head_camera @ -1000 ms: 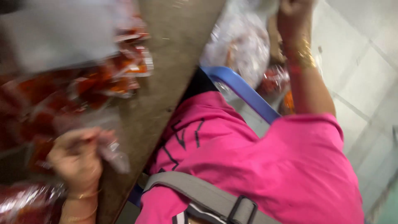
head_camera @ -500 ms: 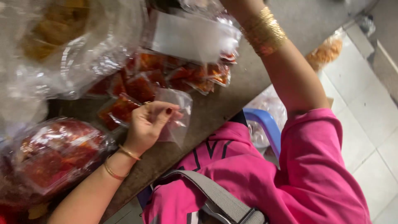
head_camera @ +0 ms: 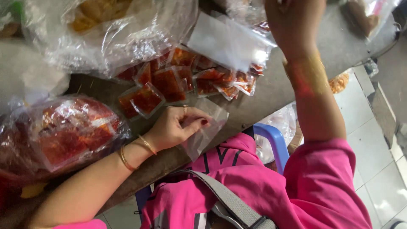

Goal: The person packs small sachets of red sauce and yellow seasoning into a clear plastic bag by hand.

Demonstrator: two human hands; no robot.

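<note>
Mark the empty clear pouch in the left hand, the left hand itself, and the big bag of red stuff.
empty clear pouch (head_camera: 207, 131), head view, middle of its flat film.
left hand (head_camera: 176, 127), head view, back of the hand.
big bag of red stuff (head_camera: 68, 135), head view, its bulging front.

Grey-brown table (head_camera: 263, 106) under red sachets (head_camera: 169, 82), bulging plastic bags (head_camera: 63, 135).

Red sachets (head_camera: 146, 99) (clear wrap), pink sleeve (head_camera: 322, 169)

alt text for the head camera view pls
The left hand pinches a small empty clear bag on a table, beside sealed red packets. The right hand is raised near the top edge.
</note>
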